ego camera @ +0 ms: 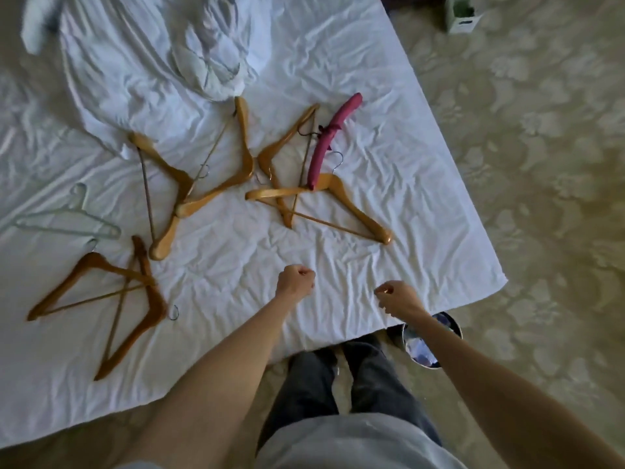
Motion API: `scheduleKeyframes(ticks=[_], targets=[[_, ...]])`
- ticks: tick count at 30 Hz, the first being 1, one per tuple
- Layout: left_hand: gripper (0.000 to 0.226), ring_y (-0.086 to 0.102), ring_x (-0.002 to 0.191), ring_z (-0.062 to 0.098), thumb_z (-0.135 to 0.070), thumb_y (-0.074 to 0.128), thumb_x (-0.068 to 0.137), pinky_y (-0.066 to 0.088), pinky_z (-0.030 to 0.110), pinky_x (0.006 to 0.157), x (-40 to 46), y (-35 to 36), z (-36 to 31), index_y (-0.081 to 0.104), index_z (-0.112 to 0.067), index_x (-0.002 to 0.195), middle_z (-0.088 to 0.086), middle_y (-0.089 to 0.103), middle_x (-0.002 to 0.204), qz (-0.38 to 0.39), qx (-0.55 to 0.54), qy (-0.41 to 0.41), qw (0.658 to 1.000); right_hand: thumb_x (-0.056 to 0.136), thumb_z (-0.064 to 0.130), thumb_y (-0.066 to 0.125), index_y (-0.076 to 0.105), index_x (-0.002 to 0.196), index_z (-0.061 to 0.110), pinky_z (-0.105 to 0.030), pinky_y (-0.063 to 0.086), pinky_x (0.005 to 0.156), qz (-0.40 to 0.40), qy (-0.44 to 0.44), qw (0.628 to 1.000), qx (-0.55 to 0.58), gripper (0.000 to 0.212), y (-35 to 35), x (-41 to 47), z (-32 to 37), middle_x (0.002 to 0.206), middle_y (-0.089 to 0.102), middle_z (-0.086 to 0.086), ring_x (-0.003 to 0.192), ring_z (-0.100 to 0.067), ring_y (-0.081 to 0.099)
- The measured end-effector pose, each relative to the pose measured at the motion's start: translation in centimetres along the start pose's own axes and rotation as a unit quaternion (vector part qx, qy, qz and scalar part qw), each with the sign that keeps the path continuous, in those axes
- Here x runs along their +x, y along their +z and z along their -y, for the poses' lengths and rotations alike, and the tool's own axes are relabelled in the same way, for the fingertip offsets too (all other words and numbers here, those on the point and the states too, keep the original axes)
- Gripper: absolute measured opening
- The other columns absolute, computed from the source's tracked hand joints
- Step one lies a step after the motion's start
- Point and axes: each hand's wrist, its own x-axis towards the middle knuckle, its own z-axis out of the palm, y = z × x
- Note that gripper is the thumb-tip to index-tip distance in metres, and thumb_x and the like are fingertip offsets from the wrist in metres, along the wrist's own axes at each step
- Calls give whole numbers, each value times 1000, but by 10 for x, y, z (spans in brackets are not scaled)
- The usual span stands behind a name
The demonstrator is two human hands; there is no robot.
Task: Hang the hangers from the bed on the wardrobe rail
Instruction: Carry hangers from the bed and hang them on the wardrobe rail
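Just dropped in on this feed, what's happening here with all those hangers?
A person stands at the bed, both arms stretched out over the white sheet. The left hand and right hand are curled into loose fists and hold nothing. Every hanger in view lies on the sheet: light wooden hangers in the middle, dark wooden hangers on the left, a pink padded hanger and a pale plastic hanger. No wardrobe rail is in view.
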Motion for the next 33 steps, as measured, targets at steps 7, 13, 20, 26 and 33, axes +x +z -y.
scheduleKeyframes(ticks=[7,13,20,26,33], targets=[[23,68,105,31,-26,63,90,51,31,88,144,-19,-128,77,-14,103,12,76,108,-124,2,39,992,91,21,58,75,99,17,-35,55,70,-63,-40,997,-25,20,-40,143,73,92,74,-11,84,-29,70],[37,68,112,25,-32,69,88,53,32,93,257,-33,-194,72,-12,119,6,73,120,-198,-48,59,977,85,24,67,69,114,20,-31,47,76,-108,-53,991,-56,29,-32,245,105,114,68,-3,105,-25,65],[50,69,104,29,-46,72,87,50,30,78,348,-25,-220,71,-4,113,12,72,111,-136,-49,59,988,81,27,69,69,115,22,-32,48,79,-81,-63,992,-66,34,-7,306,118,116,68,-3,107,-29,65],[23,65,73,23,-35,80,82,49,26,61,375,-14,-233,74,-13,87,6,70,79,-39,-111,95,989,69,29,82,73,99,23,-31,50,71,-39,-55,993,-92,33,-10,316,112,95,69,0,89,-24,65],[38,63,75,19,-28,79,77,45,28,61,315,-36,-221,65,-12,110,1,66,87,-62,-164,65,982,71,22,81,66,76,15,-23,37,57,20,-87,992,-95,17,-24,251,92,65,55,8,61,-8,52]])
